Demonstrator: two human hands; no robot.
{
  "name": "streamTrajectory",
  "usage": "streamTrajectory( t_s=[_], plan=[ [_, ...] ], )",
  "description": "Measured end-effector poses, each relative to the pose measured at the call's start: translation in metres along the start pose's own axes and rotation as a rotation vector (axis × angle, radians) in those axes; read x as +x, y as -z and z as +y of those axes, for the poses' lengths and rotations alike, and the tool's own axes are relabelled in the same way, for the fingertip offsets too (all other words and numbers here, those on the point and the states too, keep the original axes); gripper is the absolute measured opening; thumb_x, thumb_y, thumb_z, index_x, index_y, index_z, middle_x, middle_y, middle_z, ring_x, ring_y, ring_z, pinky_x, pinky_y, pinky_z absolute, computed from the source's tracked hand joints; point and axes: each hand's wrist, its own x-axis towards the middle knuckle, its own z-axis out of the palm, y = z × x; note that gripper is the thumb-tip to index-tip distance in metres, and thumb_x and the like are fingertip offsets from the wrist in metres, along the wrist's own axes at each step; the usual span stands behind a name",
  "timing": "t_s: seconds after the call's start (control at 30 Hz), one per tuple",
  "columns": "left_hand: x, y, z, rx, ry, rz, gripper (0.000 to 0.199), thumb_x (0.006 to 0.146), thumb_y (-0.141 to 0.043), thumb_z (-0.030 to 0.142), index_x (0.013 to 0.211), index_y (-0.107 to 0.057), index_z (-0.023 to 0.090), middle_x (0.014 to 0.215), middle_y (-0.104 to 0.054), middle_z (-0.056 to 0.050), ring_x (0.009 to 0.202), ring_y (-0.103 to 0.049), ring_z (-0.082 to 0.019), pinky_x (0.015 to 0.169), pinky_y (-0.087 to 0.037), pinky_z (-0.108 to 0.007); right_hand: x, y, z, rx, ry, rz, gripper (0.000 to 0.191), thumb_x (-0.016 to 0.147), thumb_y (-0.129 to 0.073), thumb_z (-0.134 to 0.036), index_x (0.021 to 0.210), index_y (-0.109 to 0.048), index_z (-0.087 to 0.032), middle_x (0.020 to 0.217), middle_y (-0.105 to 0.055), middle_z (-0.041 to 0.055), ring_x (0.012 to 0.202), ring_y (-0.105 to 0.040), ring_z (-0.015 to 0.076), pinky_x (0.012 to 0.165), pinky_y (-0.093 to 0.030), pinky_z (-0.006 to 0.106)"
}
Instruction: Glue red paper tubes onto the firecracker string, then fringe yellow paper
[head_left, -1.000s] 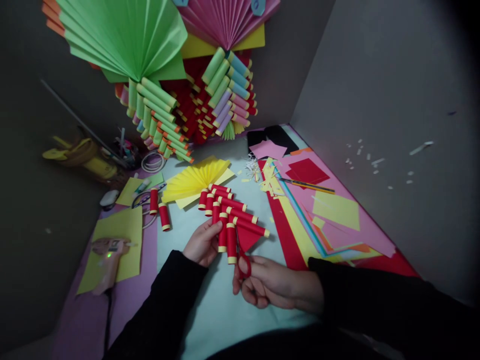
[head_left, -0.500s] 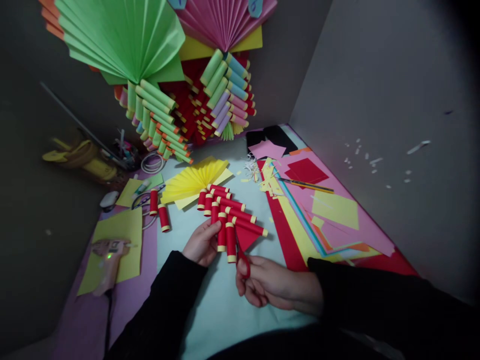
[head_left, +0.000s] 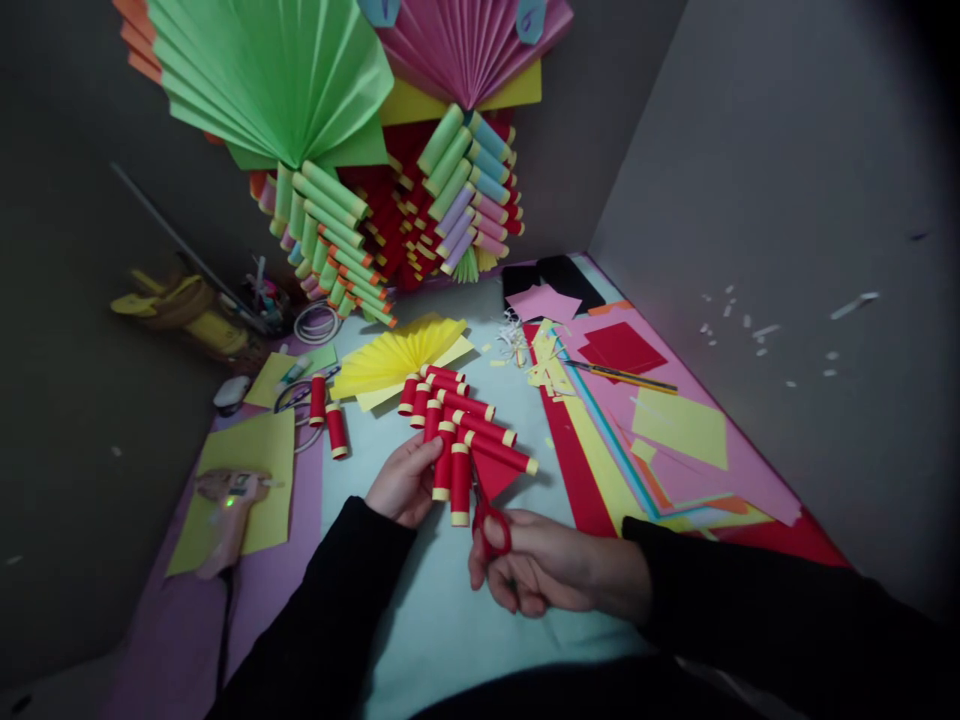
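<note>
My left hand (head_left: 407, 478) grips the lower left side of a paper firecracker decoration (head_left: 460, 484), rows of red paper tubes with pale yellow ends. The tubes are fixed along a red paper backing (head_left: 495, 475), whose bare lower end shows between the tubes and the scissors. Fingers of my right hand (head_left: 529, 560) are through the handles of red scissors (head_left: 491, 535). The scissor blades point up at the red paper, right beside the lowest tube; their tips are partly hidden. A pleated yellow paper fan (head_left: 397, 355) tops the decoration. Two loose red tubes (head_left: 337, 432) lie to its left.
A glue gun (head_left: 229, 515) with a lit green light rests on yellow paper at left. Coloured paper sheets (head_left: 679, 425) and a yellow cutter (head_left: 622, 376) lie at right. Finished decorations with a green fan (head_left: 277, 80) and a pink fan (head_left: 469, 50) hang at the back.
The scissor handles have spread and the red loops now show more clearly. My left hand keeps its hold on the decoration. The whole view has shifted slightly.
</note>
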Motion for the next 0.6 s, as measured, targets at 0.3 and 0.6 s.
streamTrajectory(
  t_s=[0.3, 0.6],
  plan=[
    [0.001, 0.01, 0.018, -0.106, -0.104, 0.115, 0.017, 0.077, -0.064, 0.014, 0.093, -0.068, 0.008, 0.088, -0.073, -0.012, 0.078, -0.07, -0.021, 0.078, -0.057, -0.033, -0.006, -0.005, 0.011, -0.094, -0.02, -0.056, 0.047, 0.068, -0.072, -0.054, 0.085, -0.05, -0.017, 0.077, -0.061, 0.0014, 0.049, -0.057, 0.0084, 0.033, -0.036, 0.015],
    [0.0, 0.016, 0.023, -0.172, -0.169, 0.087, 0.019, 0.077, -0.065, 0.014, 0.095, -0.066, 0.009, 0.095, -0.072, -0.013, 0.086, -0.071, -0.023, 0.088, -0.055, -0.036, -0.017, 0.008, -0.04, -0.651, 0.054, 0.017, 0.031, 0.066, -0.071, -0.033, 0.064, -0.044, -0.019, 0.052, -0.041, -0.0087, 0.045, -0.032, 0.0038, 0.042, -0.022, 0.018]
  ],
)
